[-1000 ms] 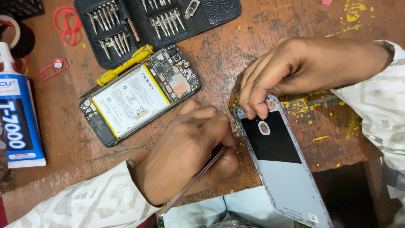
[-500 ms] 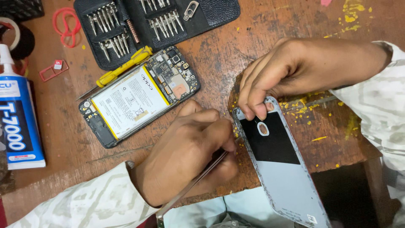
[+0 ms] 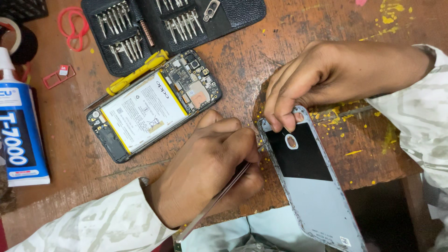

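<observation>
I see the wooden table (image 3: 289, 56) first; it carries everything. The largest loose piece is the grey back cover (image 3: 312, 186) of a phone, one only. It lies with its inner face up, and its long axis runs from the upper left, near the hands, down to the lower right, where it hangs over the table edge. My right hand (image 3: 326, 79) is nearer to it: the fingers are bent and press on its top end, just beside the oval hole. My left hand (image 3: 205, 172) is closed around one thin metal tool (image 3: 214, 200), and the tip reaches the upper left edge of the cover. So the cover lies to the right of the left hand and below the right one.

To the left lies one opened phone (image 3: 154, 105), battery up, well apart from the cover. One black bit case (image 3: 172, 28) sits above it, and I cannot count its many bits exactly. One yellow screwdriver (image 3: 135, 77) lies between case and phone. At the far left stands one glue tube (image 3: 18, 135), with one red SIM tray (image 3: 56, 77) near.
</observation>
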